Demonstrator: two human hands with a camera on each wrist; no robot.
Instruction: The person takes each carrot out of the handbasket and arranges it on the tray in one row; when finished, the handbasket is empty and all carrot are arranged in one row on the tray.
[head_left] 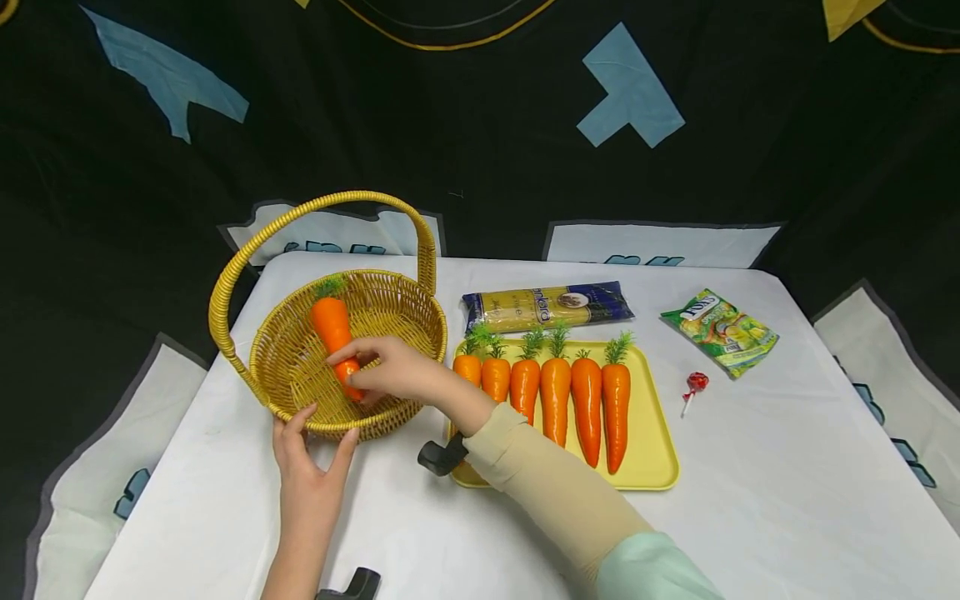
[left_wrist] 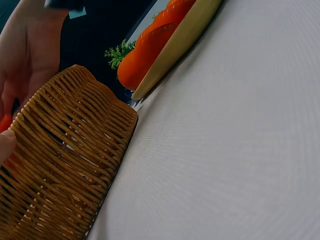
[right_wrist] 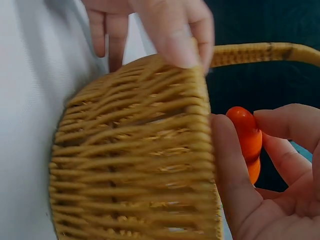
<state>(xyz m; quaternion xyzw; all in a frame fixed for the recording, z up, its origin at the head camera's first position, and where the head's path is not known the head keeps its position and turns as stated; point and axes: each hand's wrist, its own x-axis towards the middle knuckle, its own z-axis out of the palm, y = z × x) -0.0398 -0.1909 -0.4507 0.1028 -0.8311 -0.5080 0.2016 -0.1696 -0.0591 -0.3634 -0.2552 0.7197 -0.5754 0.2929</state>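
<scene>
In the head view my right hand (head_left: 397,371) pinches an orange carrot (head_left: 332,325) near its narrow end. The carrot, with a green leafy top, is tilted over the inside of a yellow wicker basket (head_left: 262,367). The right wrist view shows the same carrot (right_wrist: 247,145) between thumb and fingers, beside the basket's rim (right_wrist: 202,115). My left hand (head_left: 311,475) holds the basket's near rim, its thumb and fingers spread along it. In the left wrist view, only a fingertip (left_wrist: 6,145) of that hand shows on the woven wall (left_wrist: 70,160).
Right of the basket, a yellow tray (head_left: 652,450) bears several carrots (head_left: 555,392) in a row. Behind it lies a blue-and-yellow packet (head_left: 547,307). A green pouch (head_left: 720,332) and a red lollipop (head_left: 696,383) lie farther right. The basket's tall handle (head_left: 322,204) arches over it.
</scene>
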